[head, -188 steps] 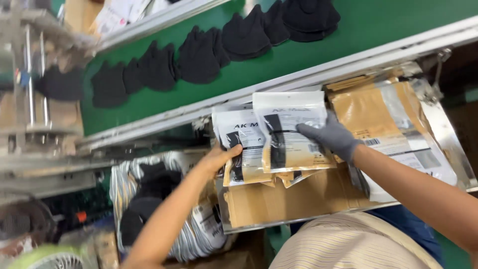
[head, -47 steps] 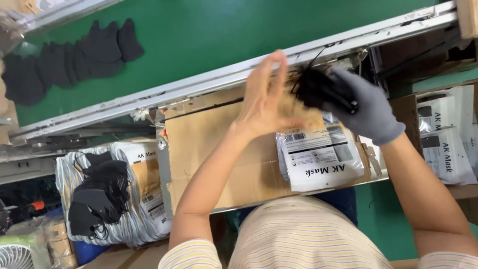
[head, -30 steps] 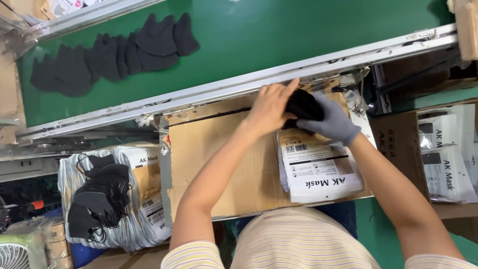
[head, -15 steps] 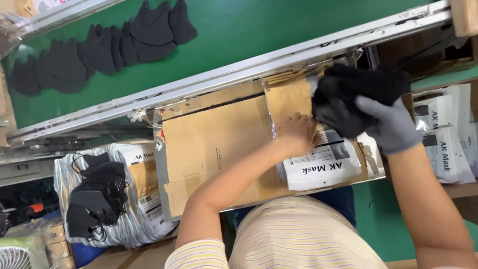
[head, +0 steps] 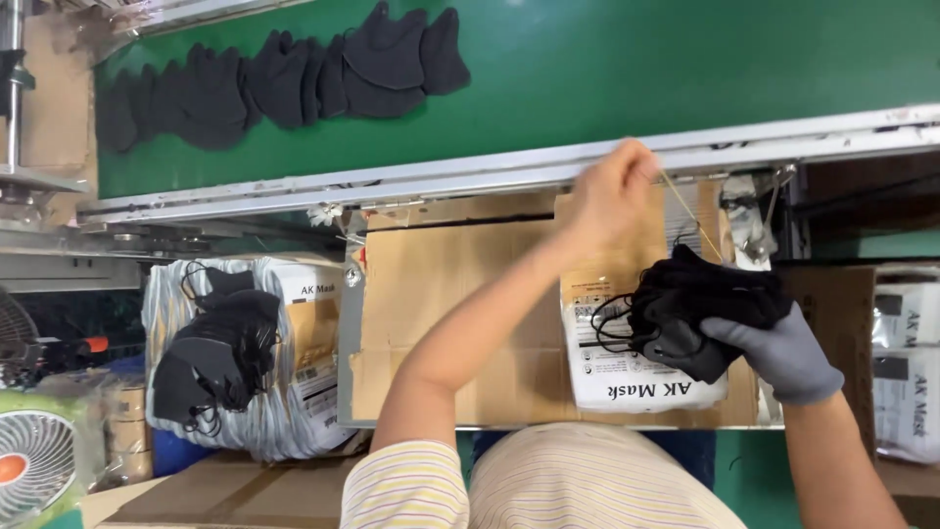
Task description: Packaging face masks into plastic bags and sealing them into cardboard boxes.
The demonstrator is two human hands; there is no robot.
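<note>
My bare left hand (head: 612, 186) pinches the top edge of a brown-and-white flat pouch (head: 607, 372) and holds it up near the conveyor's metal rail. The pouch lies on a cardboard sheet (head: 441, 294). My right hand (head: 783, 353), in a grey glove, grips a stack of black face masks (head: 700, 299) with their ear loops dangling. The stack hovers over the pouch, just right of its middle. Whether the masks touch the pouch I cannot tell.
A green conveyor belt (head: 636, 69) runs across the top, carrying a row of black masks (head: 294, 73). A clear bag of black masks (head: 220, 353) sits at the left, with a small fan (head: 34, 470) below it. More pouches (head: 906, 362) lie at the right edge.
My left hand has risen from the pouch's middle to its top edge by the rail. My right hand has brought the mask stack down and left, over the pouch.
</note>
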